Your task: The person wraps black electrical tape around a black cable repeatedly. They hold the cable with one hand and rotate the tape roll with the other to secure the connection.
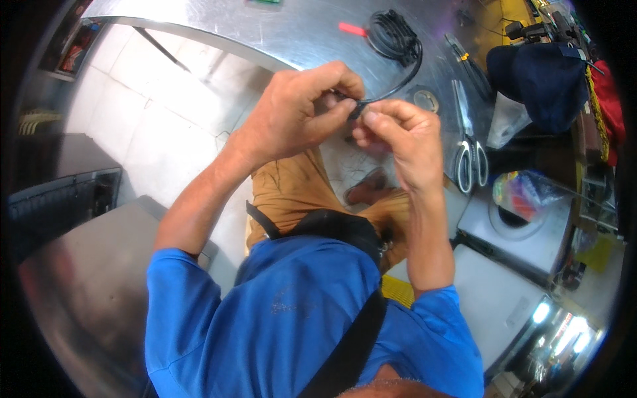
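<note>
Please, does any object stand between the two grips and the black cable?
Nothing visible does. The left grip and the right grip both pinch the black cable, close together, though the part between them is mostly hidden. The scissors lie off to the right, not in between.

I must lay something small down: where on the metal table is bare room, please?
The table has a bare patch left of the red piece by the coiled cable, between the green object and the near edge. Right of the cable, scissors and cap crowd it.
</note>
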`<action>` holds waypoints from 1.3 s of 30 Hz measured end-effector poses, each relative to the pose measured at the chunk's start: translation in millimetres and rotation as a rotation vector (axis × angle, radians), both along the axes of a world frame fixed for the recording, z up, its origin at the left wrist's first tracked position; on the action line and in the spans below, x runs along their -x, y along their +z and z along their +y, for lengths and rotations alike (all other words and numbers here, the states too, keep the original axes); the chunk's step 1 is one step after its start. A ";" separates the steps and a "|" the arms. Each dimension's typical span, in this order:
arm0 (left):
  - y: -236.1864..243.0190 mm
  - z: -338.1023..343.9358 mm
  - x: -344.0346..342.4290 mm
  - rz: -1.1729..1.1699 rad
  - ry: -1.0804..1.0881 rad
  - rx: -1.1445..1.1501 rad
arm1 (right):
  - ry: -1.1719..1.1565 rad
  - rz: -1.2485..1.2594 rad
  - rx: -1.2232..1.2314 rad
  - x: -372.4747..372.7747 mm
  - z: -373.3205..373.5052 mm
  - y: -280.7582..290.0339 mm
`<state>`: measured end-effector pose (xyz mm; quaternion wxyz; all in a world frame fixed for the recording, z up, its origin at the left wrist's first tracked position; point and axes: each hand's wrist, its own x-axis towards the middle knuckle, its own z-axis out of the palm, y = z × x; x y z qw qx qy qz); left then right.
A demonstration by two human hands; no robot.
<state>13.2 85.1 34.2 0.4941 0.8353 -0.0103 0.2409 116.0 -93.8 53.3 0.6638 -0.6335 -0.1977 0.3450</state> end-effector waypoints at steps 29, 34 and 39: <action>-15.3 -11.1 2.3 -0.198 0.199 -0.171 | -0.057 -0.059 -0.044 10.9 19.0 -11.3; -15.6 -15.4 -0.2 -0.238 0.229 -0.166 | -0.049 -0.096 -0.016 12.3 19.1 -9.6; -15.8 -14.8 1.0 -0.225 0.230 -0.223 | -0.060 -0.063 -0.004 13.3 21.4 -10.0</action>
